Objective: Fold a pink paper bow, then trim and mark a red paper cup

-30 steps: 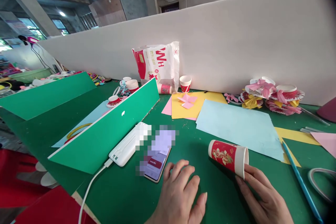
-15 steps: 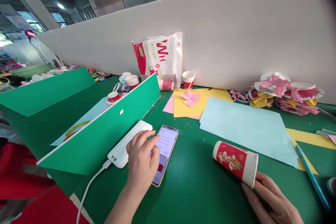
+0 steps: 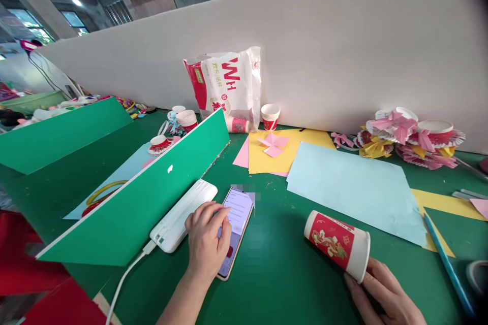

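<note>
Green matting covers the work table [image 3: 290,284], which is bounded at the rear by a long white partition [image 3: 343,56].

Item count on the table:
- 1 phone [image 3: 235,228], lying flat, screen up.
- 1 white power bank [image 3: 183,215], just left of the phone and touching the base of 1 slanted green board [image 3: 152,188]; 1 white cable [image 3: 122,284] leaves its near end.
- 1 red-and-white paper cup [image 3: 337,245], lying on its side, open end toward the right.
- 1 light-blue paper sheet [image 3: 354,188], beyond the cup.
- 1 upright cup [image 3: 270,116] beside 1 white-and-red bag [image 3: 224,86] at the partition.
- 1 blue pencil [image 3: 446,259], near the right edge.

Left hand [image 3: 208,246]: palm down over the lower part of the phone. Fingers are loosely curled and close together; the fingertips [image 3: 224,212] rest on the screen. Nothing is gripped.

Right hand [image 3: 385,294]: only partly in view at the bottom edge. Fingers are extended and slightly spread; the fingertips [image 3: 353,282] touch the cup at its open rim from the near side. The cup is contacted, not enclosed.
</note>
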`<state>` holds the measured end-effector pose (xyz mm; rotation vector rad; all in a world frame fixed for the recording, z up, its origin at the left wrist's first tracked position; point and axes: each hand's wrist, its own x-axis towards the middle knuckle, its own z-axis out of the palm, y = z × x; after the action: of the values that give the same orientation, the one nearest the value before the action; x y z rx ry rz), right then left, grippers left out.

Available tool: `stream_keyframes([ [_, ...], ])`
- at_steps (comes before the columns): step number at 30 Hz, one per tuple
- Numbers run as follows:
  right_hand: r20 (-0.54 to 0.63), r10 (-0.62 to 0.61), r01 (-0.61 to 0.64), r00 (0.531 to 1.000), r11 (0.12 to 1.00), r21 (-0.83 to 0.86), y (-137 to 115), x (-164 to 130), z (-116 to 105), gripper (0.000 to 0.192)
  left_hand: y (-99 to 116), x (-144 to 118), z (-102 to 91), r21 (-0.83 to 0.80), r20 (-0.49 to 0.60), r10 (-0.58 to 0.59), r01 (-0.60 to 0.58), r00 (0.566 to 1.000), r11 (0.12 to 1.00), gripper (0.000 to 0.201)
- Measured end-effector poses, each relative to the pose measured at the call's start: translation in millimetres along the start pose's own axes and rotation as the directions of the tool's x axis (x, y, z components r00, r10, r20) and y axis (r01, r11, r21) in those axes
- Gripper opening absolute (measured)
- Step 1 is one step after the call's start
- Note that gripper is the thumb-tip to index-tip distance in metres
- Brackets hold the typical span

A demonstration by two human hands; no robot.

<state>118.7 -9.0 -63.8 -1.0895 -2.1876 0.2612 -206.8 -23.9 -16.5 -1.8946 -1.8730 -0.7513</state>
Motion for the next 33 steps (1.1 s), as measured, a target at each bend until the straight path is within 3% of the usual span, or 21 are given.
stream_keyframes([
  [9,0.020,0.030,-0.030,0.999,1.000,-0.007,-3.7,0.9,0.1,0.016,12.2,5.7,-6.4,-0.031,-0.023,-0.006,0.005,1.000,1.000,0.016],
  [16,-0.055,0.037,-0.037,0.998,0.999,0.002,-14.5,9.6,-4.1,0.016,11.2,3.9,-18.9,-0.010,0.138,0.016,-0.015,0.990,1.000,0.023],
  [22,-0.033,0.065,-0.064,0.997,0.997,0.040,-12.2,7.7,-3.0,0.017,5.3,2.1,-35.0,-0.040,0.095,0.009,-0.006,0.995,0.999,0.026],
  [27,-0.024,0.102,-0.101,0.994,0.994,0.053,-12.5,6.0,-3.6,0.020,1.5,-13.4,-47.5,-0.050,0.124,0.007,0.000,0.992,0.999,0.028],
  [33,0.002,0.143,-0.143,0.990,0.987,0.071,-14.8,5.9,-6.1,0.021,11.9,-41.8,-53.5,-0.016,0.208,0.017,-0.014,0.978,1.000,0.032],
])
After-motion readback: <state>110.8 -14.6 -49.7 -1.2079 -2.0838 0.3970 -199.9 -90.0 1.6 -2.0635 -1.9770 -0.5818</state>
